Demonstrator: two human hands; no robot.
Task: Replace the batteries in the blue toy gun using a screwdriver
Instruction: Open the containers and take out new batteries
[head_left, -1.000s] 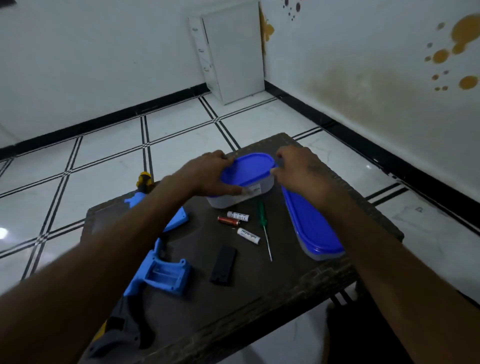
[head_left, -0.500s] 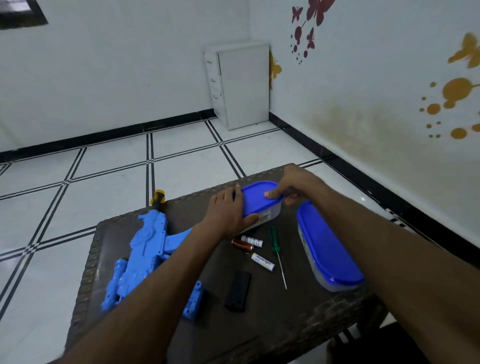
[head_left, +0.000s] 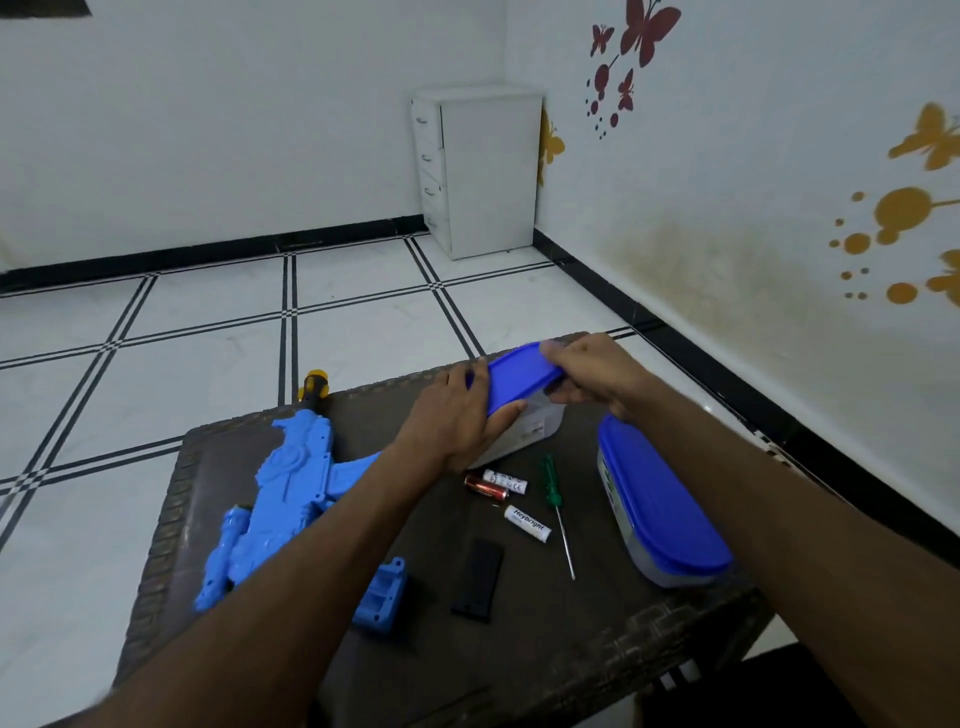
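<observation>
Blue toy gun (head_left: 291, 499) – light hollow plastic, stiff, lies left on counter (head_left: 597, 649); best held by body.

Batteries (head_left: 498, 486) slick, roll easily.

Screwdriver (head_left: 553, 491) untouched, mid-counter.

Left hand (head_left: 457, 421) and right hand (head_left: 592, 376), arms stretched far – each grip pinching blue lid (head_left: 519, 376) over clear container (head_left: 535, 423).

On the table (head_left: 571, 670) there are three batteries: two white ones (head_left: 506, 479) (head_left: 527, 524) and one copper-colored one (head_left: 486, 487). There is one blue toy gun (head_left: 291, 488), one green screwdriver (head_left: 557, 506) and one flat black cover (head_left: 478, 579). There are two clear boxes with blue lids (head_left: 519, 382) (head_left: 662, 509), and two hands (head_left: 457, 415) (head_left: 597, 371) are on one box.
</observation>
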